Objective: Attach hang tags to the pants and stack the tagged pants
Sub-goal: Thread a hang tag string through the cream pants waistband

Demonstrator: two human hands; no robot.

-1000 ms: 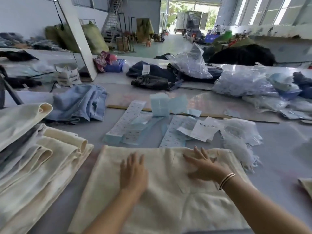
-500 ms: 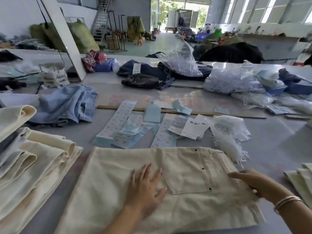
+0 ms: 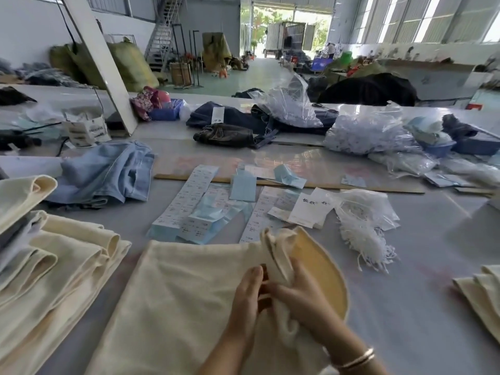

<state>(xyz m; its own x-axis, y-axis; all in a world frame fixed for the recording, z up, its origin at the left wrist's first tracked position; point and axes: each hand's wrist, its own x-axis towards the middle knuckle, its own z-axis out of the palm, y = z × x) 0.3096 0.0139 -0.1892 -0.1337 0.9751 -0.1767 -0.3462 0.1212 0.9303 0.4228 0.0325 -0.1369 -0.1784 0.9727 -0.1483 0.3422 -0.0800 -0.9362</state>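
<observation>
While both hands worked at its waistband, the folded cream cotton pants (image 3: 189, 299) lay flat at the near edge of the grey work table (image 3: 433, 253), at 6 o'clock in view. The left hand (image 3: 247, 296) had its fingers curled, pinching the raised waistband fabric; the right hand (image 3: 300, 296) gripped the same bunched cloth from the 3 o'clock side, a metal bangle (image 3: 357, 358) on its wrist. The turned-back waistband showed a yellower lining with a curved edge.

Bare table surface lay open at 3 o'clock of the pants, between them and a second cream folded garment (image 3: 481, 296) at the right frame edge. At 9 o'clock, a stack of folded cream pants (image 3: 54, 266) sat just beside the worked pair, folds rounded and layered.

At 12 o'clock, strips of white and pale blue paper hang tags (image 3: 194, 201) lay fanned flat, near the waistband. At 1 o'clock, a clear plastic bag spilling white tag strings (image 3: 362, 228) rested loose and tangled. A crumpled light blue denim garment (image 3: 108, 171) lay at 10 o'clock.
</observation>
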